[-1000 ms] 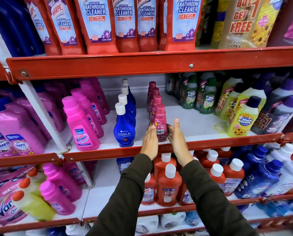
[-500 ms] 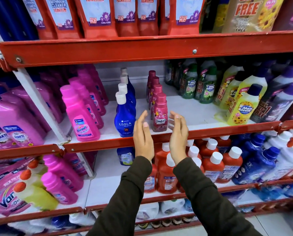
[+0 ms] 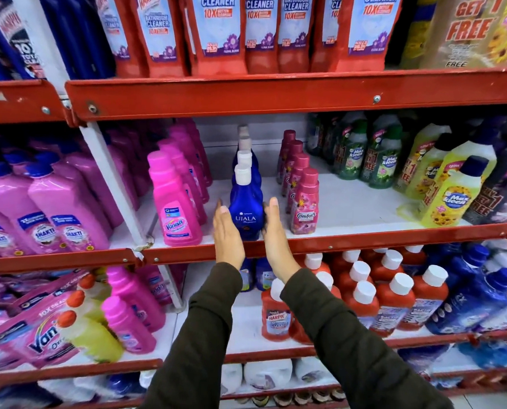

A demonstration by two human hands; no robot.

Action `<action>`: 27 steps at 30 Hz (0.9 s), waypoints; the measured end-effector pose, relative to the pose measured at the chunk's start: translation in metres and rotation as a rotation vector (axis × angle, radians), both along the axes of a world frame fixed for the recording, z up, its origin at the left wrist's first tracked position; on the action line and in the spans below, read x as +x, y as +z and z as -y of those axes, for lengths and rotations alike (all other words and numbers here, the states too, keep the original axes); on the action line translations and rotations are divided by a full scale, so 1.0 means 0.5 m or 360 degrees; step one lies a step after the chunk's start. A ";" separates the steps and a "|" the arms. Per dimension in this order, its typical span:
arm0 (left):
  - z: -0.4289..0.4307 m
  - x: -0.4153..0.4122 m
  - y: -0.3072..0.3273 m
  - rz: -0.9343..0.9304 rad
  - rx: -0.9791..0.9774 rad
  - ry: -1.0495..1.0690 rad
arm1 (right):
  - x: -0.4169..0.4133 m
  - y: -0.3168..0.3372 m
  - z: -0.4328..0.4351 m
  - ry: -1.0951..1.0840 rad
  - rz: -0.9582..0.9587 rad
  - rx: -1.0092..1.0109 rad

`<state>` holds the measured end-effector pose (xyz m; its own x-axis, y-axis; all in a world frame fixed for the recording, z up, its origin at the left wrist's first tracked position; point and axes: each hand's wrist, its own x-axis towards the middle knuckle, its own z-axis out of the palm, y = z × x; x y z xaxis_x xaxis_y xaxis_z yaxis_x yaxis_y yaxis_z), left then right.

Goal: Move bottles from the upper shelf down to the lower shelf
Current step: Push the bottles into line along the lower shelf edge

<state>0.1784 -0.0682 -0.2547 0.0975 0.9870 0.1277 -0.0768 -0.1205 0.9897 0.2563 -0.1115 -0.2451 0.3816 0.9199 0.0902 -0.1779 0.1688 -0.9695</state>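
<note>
A blue Ujala bottle (image 3: 245, 214) with a white cap stands at the front of a row of the same bottles on the middle shelf (image 3: 364, 239). My left hand (image 3: 228, 236) is flat against its left side and my right hand (image 3: 276, 236) is flat against its right side, fingers straight. The bottle rests on the shelf between my palms. Whether the left palm touches it I cannot tell. A row of dark pink Comfort bottles (image 3: 304, 206) stands just to the right. The lower shelf (image 3: 246, 315) has bare white board under my arms.
Pink Vanish bottles (image 3: 174, 208) stand left of the blue row, Max Kleen bottles (image 3: 450, 199) to the right. On the lower shelf are red Harpic bottles (image 3: 276, 317), blue bottles (image 3: 476, 299) and pink bottles (image 3: 128, 302). Red shelf rails cross in front.
Both hands have left the Comfort bottle and shifted left, and they now flank the blue Ujala bottle. The Comfort bottle stays on the shelf.
</note>
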 end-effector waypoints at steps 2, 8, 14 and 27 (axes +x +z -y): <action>0.004 -0.002 0.007 0.0117 -0.0079 -0.0166 | 0.001 -0.006 -0.001 0.0013 -0.0012 -0.0022; 0.021 0.014 0.007 0.0071 0.0010 -0.0151 | 0.007 -0.003 -0.004 -0.0011 -0.0018 -0.0065; 0.016 0.008 0.003 0.0059 0.0004 -0.0164 | 0.008 -0.005 -0.001 0.0003 -0.0019 -0.0082; 0.018 -0.015 -0.001 -0.0042 0.0141 -0.0155 | -0.006 -0.016 0.010 -0.0209 0.0093 0.0024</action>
<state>0.1708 -0.0773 -0.2553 0.1967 0.9576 0.2104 -0.0665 -0.2010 0.9773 0.2533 -0.1165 -0.2529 0.4921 0.8609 0.1290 -0.0967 0.2013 -0.9747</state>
